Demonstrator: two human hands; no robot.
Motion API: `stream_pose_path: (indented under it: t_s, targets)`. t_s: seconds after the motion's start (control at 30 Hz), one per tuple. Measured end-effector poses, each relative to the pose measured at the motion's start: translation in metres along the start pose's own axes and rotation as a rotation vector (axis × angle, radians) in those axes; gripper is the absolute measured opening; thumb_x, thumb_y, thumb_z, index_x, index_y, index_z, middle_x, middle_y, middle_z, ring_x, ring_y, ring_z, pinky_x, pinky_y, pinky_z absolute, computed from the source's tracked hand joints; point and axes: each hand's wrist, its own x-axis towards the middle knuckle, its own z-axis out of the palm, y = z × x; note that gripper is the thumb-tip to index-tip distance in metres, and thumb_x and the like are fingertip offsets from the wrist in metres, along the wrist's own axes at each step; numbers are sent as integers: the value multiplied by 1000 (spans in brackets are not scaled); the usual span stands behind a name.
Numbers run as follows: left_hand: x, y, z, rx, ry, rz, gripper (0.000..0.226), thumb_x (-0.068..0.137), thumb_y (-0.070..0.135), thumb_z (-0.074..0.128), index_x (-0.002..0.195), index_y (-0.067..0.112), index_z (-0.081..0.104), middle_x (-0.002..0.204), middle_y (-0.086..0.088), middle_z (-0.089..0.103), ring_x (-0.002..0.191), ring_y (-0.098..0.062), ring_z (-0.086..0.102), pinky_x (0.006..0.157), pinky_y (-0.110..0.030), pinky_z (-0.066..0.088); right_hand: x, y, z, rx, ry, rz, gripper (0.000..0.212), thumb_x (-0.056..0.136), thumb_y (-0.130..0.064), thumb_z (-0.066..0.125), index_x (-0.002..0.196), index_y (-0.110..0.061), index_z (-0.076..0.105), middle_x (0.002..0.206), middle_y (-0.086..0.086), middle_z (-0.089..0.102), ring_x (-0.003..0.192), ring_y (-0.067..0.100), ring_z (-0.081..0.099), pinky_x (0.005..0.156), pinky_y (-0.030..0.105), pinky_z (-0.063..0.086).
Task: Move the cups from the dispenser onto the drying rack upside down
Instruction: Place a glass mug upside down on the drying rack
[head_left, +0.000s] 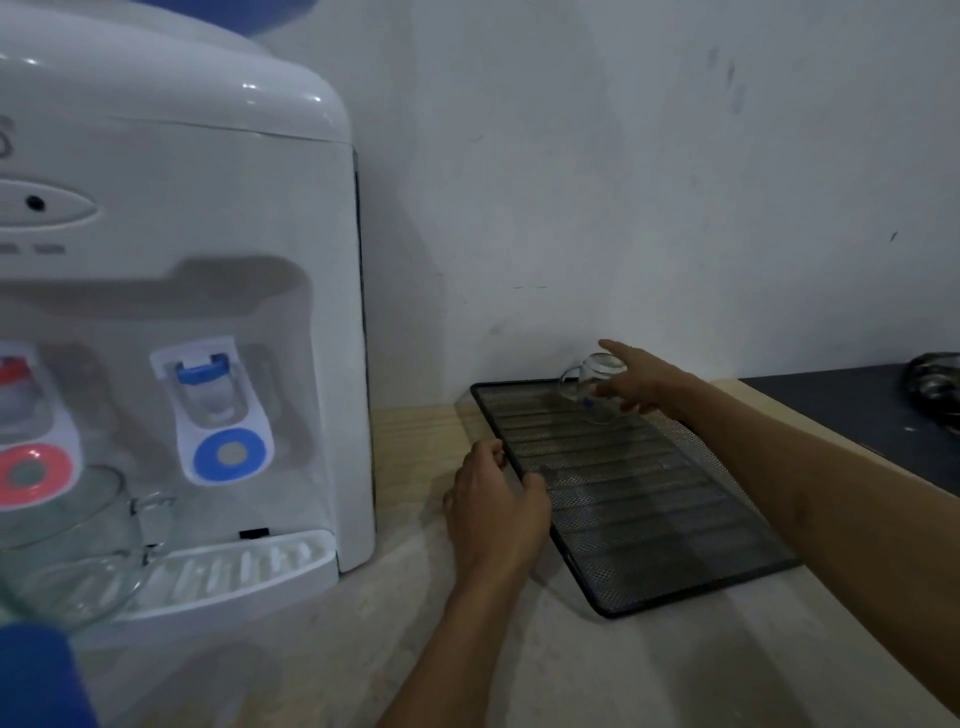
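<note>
One cup on the rack, at least one more waiting at the dispenser.

Head cam: a clear glass cup with a handle (592, 387) sits bottom-up at the far corner of the flat black mesh drying rack (649, 514). The right hand (631, 382) is at it with fingers spread loose, so I'd say it's being let go, though actual contact is hard to call. The left hand (493, 499) is clamped on the rack's near-left edge, steadying it. Another clear glass mug (72, 561) stands on the drip tray of the white water dispenser (208, 234), blurry, maybe more than one. Most of the mesh is free, but the wall is just behind and the rack's front corner sits near the counter edge.
</note>
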Motion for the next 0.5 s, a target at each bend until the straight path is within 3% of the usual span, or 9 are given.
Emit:
stream_pose_path:
  t_s: [0.1, 0.17, 0.2, 0.3, 0.37, 0.4, 0.5]
  targets:
    - [-1, 1, -1, -25, -10, 4, 32, 87, 31, 63, 114, 42, 49, 115, 21, 56, 112, -7, 55, 108, -41, 46, -13, -6, 0, 61, 77, 36, 105, 85, -32, 83, 164, -33, 13, 152, 23, 47, 100, 34, 65, 74, 37, 55]
    - [-2, 1, -3, -58, -6, 4, 30, 88, 33, 63, 111, 44, 48, 115, 20, 57, 114, -8, 56, 105, -39, 48, -30, -10, 3, 101, 242, 13, 104, 82, -37, 84, 163, -27, 20, 154, 24, 43, 128, 39, 55, 99, 44, 50]
    - [-3, 1, -3, -71, -3, 4, 29, 88, 34, 63, 111, 44, 48, 116, 19, 57, 115, -9, 57, 104, -38, 49, -42, -12, 6, 132, 320, -23, 98, 82, -36, 83, 162, -25, 26, 152, 23, 44, 130, 38, 53, 102, 43, 49]
    - [-2, 0, -4, -92, 3, 16, 28, 90, 32, 64, 112, 40, 49, 117, 15, 59, 115, -10, 58, 103, -36, 50, -88, -12, 28, 253, 441, -148, 72, 87, -29, 80, 149, -22, 45, 131, 11, 59, 99, 15, 63, 79, 26, 50]
    - [-5, 3, -8, -122, 24, 24, 28, 92, 28, 66, 113, 36, 49, 116, 13, 59, 115, -11, 58, 102, -34, 50, -123, -10, 45, 298, 443, -234, 56, 89, -25, 79, 139, -21, 54, 118, 0, 64, 94, 2, 63, 71, 15, 46]
    - [-6, 4, -10, -143, 42, 28, 28, 93, 26, 66, 114, 34, 50, 116, 11, 59, 114, -12, 58, 101, -33, 50, -138, -8, 54, 313, 436, -268, 50, 89, -23, 79, 134, -20, 57, 116, -3, 65, 97, 3, 65, 73, 16, 49]
    - [-20, 10, -20, -189, 141, 43, 31, 94, 18, 63, 124, 24, 57, 121, 5, 62, 114, -13, 58, 104, -36, 49, -180, -6, 71, 276, 407, -325, 43, 92, -22, 75, 133, -16, 61, 121, 2, 65, 106, 18, 65, 89, 36, 56]
